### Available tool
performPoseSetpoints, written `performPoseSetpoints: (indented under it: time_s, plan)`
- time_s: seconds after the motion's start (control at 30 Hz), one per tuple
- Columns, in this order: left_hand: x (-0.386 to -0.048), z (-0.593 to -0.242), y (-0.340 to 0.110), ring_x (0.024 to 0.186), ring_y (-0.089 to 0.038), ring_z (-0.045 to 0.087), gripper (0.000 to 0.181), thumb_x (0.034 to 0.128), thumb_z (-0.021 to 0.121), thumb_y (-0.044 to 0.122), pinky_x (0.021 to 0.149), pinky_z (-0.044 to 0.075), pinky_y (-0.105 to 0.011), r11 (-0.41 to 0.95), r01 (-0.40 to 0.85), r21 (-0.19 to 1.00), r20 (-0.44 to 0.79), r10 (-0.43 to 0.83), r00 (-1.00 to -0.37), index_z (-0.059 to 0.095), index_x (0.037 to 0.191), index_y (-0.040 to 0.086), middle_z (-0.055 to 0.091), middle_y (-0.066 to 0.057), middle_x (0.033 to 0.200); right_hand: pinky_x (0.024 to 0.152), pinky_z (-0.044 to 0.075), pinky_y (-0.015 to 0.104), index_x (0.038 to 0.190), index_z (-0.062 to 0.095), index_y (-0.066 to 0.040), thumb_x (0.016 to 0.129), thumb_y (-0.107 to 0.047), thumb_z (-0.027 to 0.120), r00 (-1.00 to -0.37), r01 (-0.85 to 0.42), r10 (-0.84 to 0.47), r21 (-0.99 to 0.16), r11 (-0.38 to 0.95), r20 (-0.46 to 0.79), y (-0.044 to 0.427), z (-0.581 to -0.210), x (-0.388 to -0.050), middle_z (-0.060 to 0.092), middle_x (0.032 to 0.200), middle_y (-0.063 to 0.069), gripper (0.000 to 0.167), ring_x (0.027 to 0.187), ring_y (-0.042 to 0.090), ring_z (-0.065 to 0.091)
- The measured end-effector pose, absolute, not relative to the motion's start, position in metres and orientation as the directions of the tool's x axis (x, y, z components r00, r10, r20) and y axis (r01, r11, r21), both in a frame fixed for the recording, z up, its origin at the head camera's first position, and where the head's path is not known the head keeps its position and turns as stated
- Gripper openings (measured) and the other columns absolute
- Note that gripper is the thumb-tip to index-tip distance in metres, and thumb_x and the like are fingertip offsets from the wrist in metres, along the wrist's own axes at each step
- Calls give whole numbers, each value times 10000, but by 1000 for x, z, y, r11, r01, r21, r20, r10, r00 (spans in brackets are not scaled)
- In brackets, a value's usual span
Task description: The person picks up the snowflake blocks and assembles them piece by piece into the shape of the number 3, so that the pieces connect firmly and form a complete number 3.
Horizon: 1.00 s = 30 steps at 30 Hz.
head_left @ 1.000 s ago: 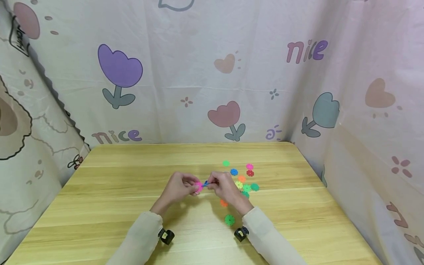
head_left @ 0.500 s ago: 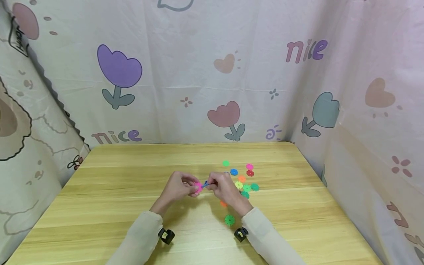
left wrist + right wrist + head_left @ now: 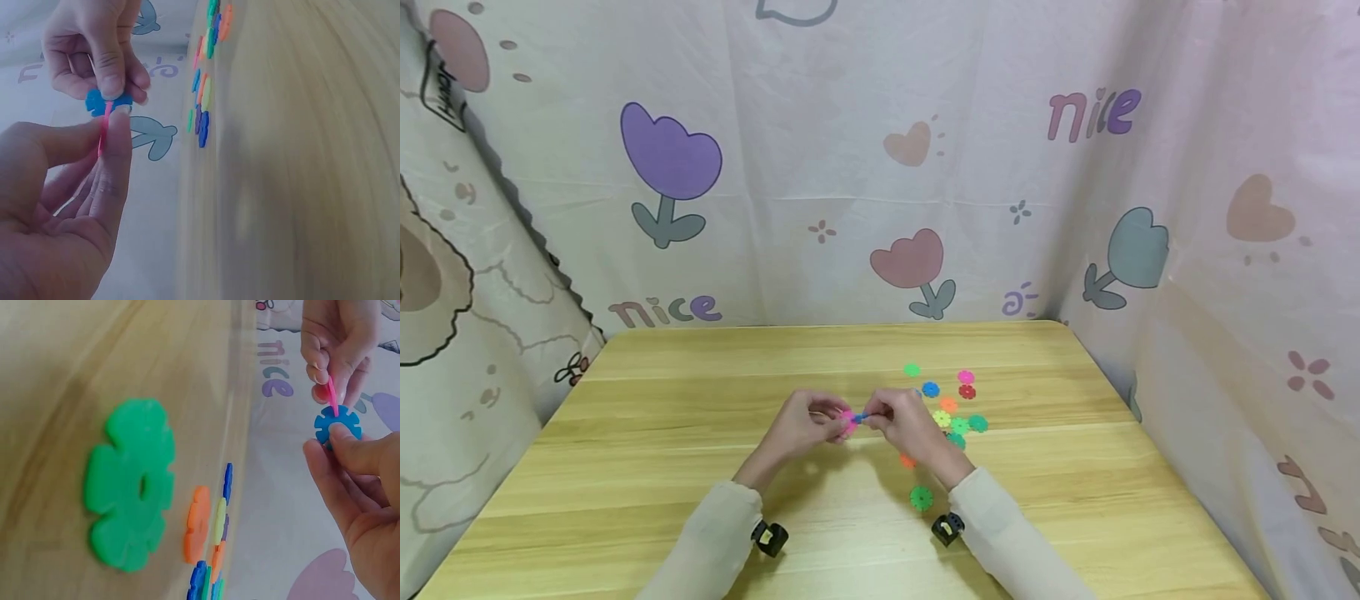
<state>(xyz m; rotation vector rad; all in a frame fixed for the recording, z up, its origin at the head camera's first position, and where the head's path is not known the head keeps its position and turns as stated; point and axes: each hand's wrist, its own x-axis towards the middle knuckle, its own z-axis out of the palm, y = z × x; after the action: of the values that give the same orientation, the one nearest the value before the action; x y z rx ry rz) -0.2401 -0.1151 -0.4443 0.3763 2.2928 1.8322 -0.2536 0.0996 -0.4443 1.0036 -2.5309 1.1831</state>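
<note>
A pink snowflake disc [image 3: 847, 424] is pinched between the thumb and fingers of my left hand [image 3: 803, 422]. With its thumb and fingertips, my right hand [image 3: 906, 421] grips a blue snowflake disc [image 3: 323, 422]. In both wrist views the two discs meet edge to edge and stand crosswise. The pink disc [image 3: 103, 136] looks set into a slot of the blue one, though fingers hide part of the joint and I cannot tell how deep it sits. Both hands are above the table, near its middle.
Several loose discs lie on the wooden table [image 3: 662, 433] beside and beyond my right hand, among them a yellow disc [image 3: 941, 419] and a red disc [image 3: 967, 392]. Nearer, under my right forearm, lies a green disc [image 3: 921, 498]. A printed curtain [image 3: 820, 167] surrounds the table.
The blue disc has moved slightly left against the pink disc and now overlaps its edge in the head view. Both hands have otherwise stayed almost in place.
</note>
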Motion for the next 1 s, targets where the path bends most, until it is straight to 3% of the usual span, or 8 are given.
performPoseSetpoints:
  time_s: [0.17, 0.37, 0.57, 0.67, 0.83, 1.0]
  plan:
    - [-239, -444, -116, 863, -363, 759, 250, 927, 756, 67, 767, 648, -447, 280, 153, 948, 54, 331, -942, 725, 1165, -5, 726, -213, 1127, 627, 565, 161, 923, 749, -19, 918, -38, 752, -789, -596, -482, -663, 453, 381, 102, -443, -255, 767, 840, 82, 20, 702, 97, 684]
    - [-239, -443, -113, 887, -209, 747, 251, 886, 821, 139, 700, 626, -296, 358, 281, 890, 155, 343, -926, 771, 1121, 64, 750, -163, 1142, 605, 564, 177, 967, 761, -37, 958, -25, 705, -818, -549, -462, -705, 449, 342, 102, -443, -254, 771, 830, 79, 59, 709, 149, 719]
    - [-241, -448, -112, 929, -256, 749, 202, 898, 803, 114, 760, 628, -267, 364, 331, 870, 202, 348, -915, 781, 1092, 62, 776, -129, 1085, 602, 550, 174, 998, 755, -27, 986, -49, 677, -825, -519, -484, -731, 443, 293, 106, -444, -256, 768, 844, 128, 82, 731, 258, 733]
    - [-241, -450, -115, 950, -285, 743, 218, 901, 796, 104, 782, 624, -259, 374, 332, 866, 201, 347, -916, 770, 1109, 43, 776, -135, 1075, 639, 548, 169, 1008, 754, -25, 985, -41, 675, -827, -506, -505, -715, 482, 245, 112, -442, -258, 764, 876, 132, 84, 770, 271, 725]
    - [-242, -451, -119, 983, -257, 741, 258, 910, 782, 105, 826, 620, -263, 424, 305, 853, 167, 331, -929, 750, 1159, 47, 774, -133, 1092, 693, 569, 206, 982, 766, -23, 939, -6, 720, -825, -502, -545, -636, 586, 149, 126, -435, -260, 762, 913, 75, 65, 799, 179, 697]
    - [-241, -454, -121, 1003, -241, 737, 282, 917, 772, 112, 879, 619, -320, 462, 289, 838, 139, 331, -933, 735, 1192, 65, 768, -130, 1121, 717, 605, 259, 975, 777, -22, 886, -2, 779, -815, -480, -578, -595, 645, 30, 136, -433, -258, 767, 959, 89, 92, 843, 205, 722]
